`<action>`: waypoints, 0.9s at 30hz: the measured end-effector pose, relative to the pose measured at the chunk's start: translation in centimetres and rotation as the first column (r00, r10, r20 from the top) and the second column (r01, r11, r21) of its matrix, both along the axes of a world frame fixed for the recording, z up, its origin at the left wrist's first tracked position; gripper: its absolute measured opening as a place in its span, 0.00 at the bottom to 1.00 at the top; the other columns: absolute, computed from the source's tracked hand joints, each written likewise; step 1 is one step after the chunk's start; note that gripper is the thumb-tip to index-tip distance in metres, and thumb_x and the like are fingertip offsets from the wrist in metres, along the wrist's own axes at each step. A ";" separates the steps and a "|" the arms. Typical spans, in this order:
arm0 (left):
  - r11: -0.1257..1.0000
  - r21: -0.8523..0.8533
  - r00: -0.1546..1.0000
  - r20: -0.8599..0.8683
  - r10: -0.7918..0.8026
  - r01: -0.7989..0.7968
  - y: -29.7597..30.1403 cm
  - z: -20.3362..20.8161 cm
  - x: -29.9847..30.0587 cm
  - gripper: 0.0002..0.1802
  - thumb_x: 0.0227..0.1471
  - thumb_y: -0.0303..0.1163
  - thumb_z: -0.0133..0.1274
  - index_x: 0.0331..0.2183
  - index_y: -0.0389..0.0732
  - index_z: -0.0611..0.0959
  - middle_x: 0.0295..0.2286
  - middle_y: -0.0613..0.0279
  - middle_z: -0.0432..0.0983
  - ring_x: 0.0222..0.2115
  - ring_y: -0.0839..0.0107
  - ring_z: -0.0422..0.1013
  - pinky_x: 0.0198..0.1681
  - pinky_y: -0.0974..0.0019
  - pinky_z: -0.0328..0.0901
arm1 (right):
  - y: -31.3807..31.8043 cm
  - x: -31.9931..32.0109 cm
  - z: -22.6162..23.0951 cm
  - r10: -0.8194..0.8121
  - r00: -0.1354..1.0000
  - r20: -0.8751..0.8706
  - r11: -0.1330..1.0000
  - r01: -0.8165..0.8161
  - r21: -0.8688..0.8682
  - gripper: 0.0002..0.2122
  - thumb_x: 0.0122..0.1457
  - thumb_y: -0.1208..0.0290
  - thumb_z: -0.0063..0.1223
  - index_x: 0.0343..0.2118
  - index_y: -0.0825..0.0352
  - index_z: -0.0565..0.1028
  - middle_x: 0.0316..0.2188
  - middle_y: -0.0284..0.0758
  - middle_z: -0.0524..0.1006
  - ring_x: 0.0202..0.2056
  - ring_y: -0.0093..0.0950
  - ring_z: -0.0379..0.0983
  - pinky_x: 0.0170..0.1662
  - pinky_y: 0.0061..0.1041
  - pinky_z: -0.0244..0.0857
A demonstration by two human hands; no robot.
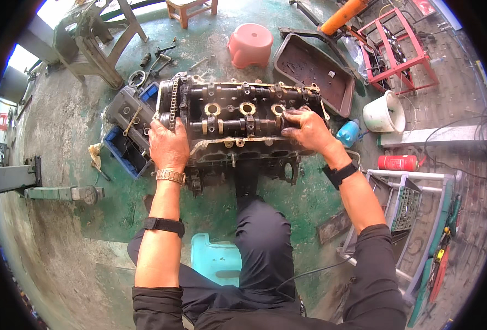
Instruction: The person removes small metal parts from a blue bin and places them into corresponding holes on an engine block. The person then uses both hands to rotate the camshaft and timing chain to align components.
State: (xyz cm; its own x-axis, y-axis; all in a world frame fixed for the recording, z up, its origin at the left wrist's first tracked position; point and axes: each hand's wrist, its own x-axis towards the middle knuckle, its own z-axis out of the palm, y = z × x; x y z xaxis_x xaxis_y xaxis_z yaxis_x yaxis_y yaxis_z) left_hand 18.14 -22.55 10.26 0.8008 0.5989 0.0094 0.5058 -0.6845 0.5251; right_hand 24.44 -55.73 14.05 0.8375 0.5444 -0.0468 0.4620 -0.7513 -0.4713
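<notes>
An engine with its top uncovered [238, 142] stands in front of me, showing two dark camshafts and round plug wells along the middle. A timing chain [173, 102] runs over its left end. My left hand [169, 147] grips the engine's near left corner, thumb beside the chain, fingers along the outer edge. At the right end, my right hand [314, 132] is closed around the near camshaft [263, 124], thumb and fingers on either side of it by the rightmost plug well. The fingertips of both hands are partly hidden.
Left of the engine lie a grey cover [127, 110] and a blue tray [114, 144]. Behind stand a pink stool [250, 45] and a brown tub [337, 88]. To the right are a white bucket [380, 114], blue jug [349, 133], red extinguisher [398, 163] and metal frame [414, 190].
</notes>
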 end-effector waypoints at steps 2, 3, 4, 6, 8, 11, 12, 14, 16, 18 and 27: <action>1.000 0.008 1.000 -0.006 0.003 -0.003 0.0 0.0 0.1 0.32 0.53 0.50 0.50 0.48 0.32 0.68 0.41 0.40 0.71 0.43 0.44 0.69 0.46 0.48 0.65 | -0.1 0.4 -0.1 -0.053 0.993 -0.109 0.999 0.052 -0.013 0.20 0.46 0.66 0.65 0.42 0.70 0.78 0.43 0.46 0.77 0.46 0.45 0.72 0.51 0.35 0.62; 1.000 0.008 1.000 -0.002 0.003 -0.003 0.0 0.0 0.2 0.32 0.53 0.50 0.50 0.48 0.32 0.68 0.41 0.40 0.71 0.43 0.44 0.69 0.46 0.48 0.65 | -0.1 0.5 -0.1 -0.038 0.995 -0.096 0.999 0.036 -0.021 0.20 0.46 0.66 0.65 0.42 0.70 0.78 0.43 0.46 0.77 0.46 0.44 0.72 0.51 0.35 0.63; 1.000 0.007 1.000 -0.007 0.009 -0.009 -0.1 0.0 0.2 0.32 0.53 0.50 0.50 0.48 0.32 0.68 0.41 0.40 0.71 0.43 0.44 0.69 0.46 0.48 0.65 | 0.0 0.5 -0.2 -0.018 0.996 -0.083 0.999 0.016 -0.029 0.20 0.46 0.66 0.65 0.42 0.70 0.78 0.43 0.46 0.77 0.46 0.44 0.72 0.51 0.35 0.63; 1.000 0.004 1.000 -0.017 0.015 -0.015 0.0 0.0 0.1 0.32 0.53 0.50 0.50 0.48 0.32 0.68 0.41 0.40 0.72 0.43 0.44 0.69 0.46 0.49 0.65 | 0.0 0.5 -0.2 0.009 0.997 -0.081 0.997 -0.015 -0.070 0.20 0.46 0.67 0.65 0.43 0.71 0.78 0.44 0.47 0.77 0.47 0.44 0.73 0.51 0.34 0.64; 1.000 0.016 1.000 -0.012 0.014 -0.014 0.0 -0.1 0.1 0.32 0.53 0.50 0.50 0.48 0.32 0.68 0.41 0.40 0.71 0.44 0.44 0.69 0.46 0.49 0.65 | 0.0 0.6 -0.2 0.003 0.995 -0.096 1.000 -0.004 -0.016 0.20 0.46 0.68 0.65 0.43 0.71 0.78 0.45 0.48 0.76 0.47 0.43 0.73 0.52 0.33 0.64; 1.000 0.029 1.000 -0.002 0.008 -0.008 0.0 -0.2 0.0 0.32 0.53 0.50 0.51 0.48 0.32 0.68 0.41 0.40 0.71 0.43 0.45 0.69 0.46 0.49 0.65 | 0.0 0.9 0.1 0.020 0.989 -0.146 1.000 -0.021 -0.006 0.20 0.47 0.69 0.64 0.43 0.72 0.77 0.45 0.49 0.76 0.47 0.42 0.74 0.51 0.33 0.65; 1.000 0.028 1.000 -0.008 0.010 -0.010 0.0 -0.2 0.0 0.32 0.53 0.50 0.51 0.48 0.32 0.68 0.41 0.40 0.71 0.43 0.44 0.69 0.46 0.49 0.65 | -0.1 1.2 0.2 -0.001 0.975 -0.222 1.000 0.005 0.017 0.19 0.47 0.69 0.64 0.43 0.72 0.77 0.45 0.50 0.76 0.47 0.42 0.74 0.51 0.33 0.65; 1.000 0.027 1.000 -0.013 0.012 -0.012 0.0 -0.2 0.1 0.32 0.53 0.50 0.51 0.48 0.32 0.68 0.41 0.40 0.71 0.43 0.44 0.69 0.46 0.49 0.65 | -0.2 1.6 0.4 0.051 0.968 -0.247 0.999 -0.048 0.018 0.20 0.47 0.70 0.63 0.44 0.72 0.76 0.44 0.50 0.76 0.46 0.43 0.73 0.50 0.34 0.66; 0.999 0.031 1.000 -0.016 0.013 -0.012 0.0 -0.2 0.1 0.32 0.53 0.50 0.51 0.48 0.31 0.68 0.41 0.40 0.71 0.43 0.44 0.69 0.46 0.49 0.65 | -0.1 1.8 0.5 0.070 0.971 -0.230 0.997 -0.071 0.002 0.20 0.48 0.71 0.63 0.45 0.72 0.76 0.44 0.49 0.76 0.45 0.42 0.74 0.50 0.33 0.66; 0.999 0.037 1.000 -0.002 0.011 -0.011 0.0 -0.2 0.2 0.32 0.53 0.50 0.51 0.47 0.32 0.68 0.41 0.40 0.71 0.43 0.44 0.69 0.46 0.49 0.65 | -0.1 2.0 0.6 0.067 0.964 -0.257 0.998 -0.066 0.011 0.20 0.49 0.71 0.63 0.45 0.72 0.76 0.44 0.47 0.76 0.44 0.40 0.74 0.49 0.31 0.66; 1.000 0.016 1.000 0.014 0.011 -0.011 0.0 -0.3 0.1 0.31 0.52 0.50 0.52 0.46 0.32 0.69 0.39 0.40 0.72 0.42 0.44 0.70 0.45 0.48 0.65 | -0.6 1.6 -0.3 0.095 0.986 -0.138 0.995 -0.098 -0.008 0.22 0.48 0.70 0.64 0.47 0.72 0.75 0.45 0.44 0.76 0.43 0.40 0.73 0.51 0.32 0.63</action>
